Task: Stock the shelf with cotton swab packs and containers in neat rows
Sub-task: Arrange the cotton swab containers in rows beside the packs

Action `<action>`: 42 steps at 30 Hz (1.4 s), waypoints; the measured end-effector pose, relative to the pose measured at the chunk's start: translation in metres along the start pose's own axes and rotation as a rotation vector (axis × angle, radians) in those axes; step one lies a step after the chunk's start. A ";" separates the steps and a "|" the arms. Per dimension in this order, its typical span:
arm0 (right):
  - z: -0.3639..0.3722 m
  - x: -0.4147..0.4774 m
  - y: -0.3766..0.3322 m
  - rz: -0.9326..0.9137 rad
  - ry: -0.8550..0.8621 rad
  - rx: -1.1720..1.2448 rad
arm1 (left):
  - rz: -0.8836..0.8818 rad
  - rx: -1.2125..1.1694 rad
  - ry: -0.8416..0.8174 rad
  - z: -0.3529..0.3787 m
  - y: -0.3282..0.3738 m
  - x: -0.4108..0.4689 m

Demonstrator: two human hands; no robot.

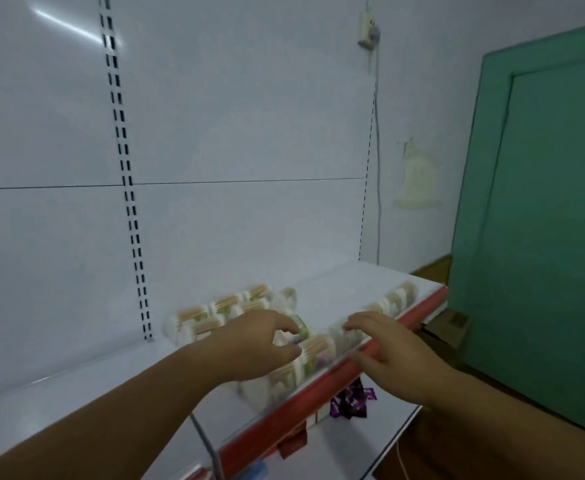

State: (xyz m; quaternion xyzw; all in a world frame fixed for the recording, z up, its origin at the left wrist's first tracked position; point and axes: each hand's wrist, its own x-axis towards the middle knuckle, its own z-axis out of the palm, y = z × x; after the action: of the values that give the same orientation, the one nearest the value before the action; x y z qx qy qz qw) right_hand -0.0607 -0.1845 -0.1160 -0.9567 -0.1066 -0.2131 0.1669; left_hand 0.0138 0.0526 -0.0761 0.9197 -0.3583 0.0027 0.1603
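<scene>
So the left hand point(260, 344) has thumb and fingers curled round one round clear cotton swab container with a green label point(301, 330), about mid-length on the white metal shelf point(76, 382), a bit behind the front edge. Can't tell if it's lifted or sitting on the shelf.

Right in front of it, a front row of clear swab containers point(315, 351) runs along the shelf's red plastic front strip point(419, 311) out towards the right-hand corner. The right hand point(384, 341) lies on that row, fingers fairly straight and close together on top of the containers, thumb down by the red strip. It's all motion-blurred, so no idea if it's pressing or just touching.

Nearer the shelf's rear edge there's a back bunch of swab containers point(221, 310), wooden sticks showing through. Behind them is the white back panel with a slotted upright point(126, 174).

Under the front edge some purple wrapped packets point(351, 403) lie on a lower shelf point(364, 441). There's a green door point(544, 220) off to the right.
</scene>
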 end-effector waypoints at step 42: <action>-0.018 0.190 0.241 -0.172 -0.160 1.178 | -0.131 -1.764 0.415 0.087 0.128 0.235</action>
State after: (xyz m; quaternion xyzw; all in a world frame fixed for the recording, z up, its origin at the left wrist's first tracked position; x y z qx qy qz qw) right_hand 0.1676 -0.3875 -0.0822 -0.7041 -0.2960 -0.0580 0.6428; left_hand 0.0945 -0.2160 -0.0931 0.4627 -0.1413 -0.1160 0.8675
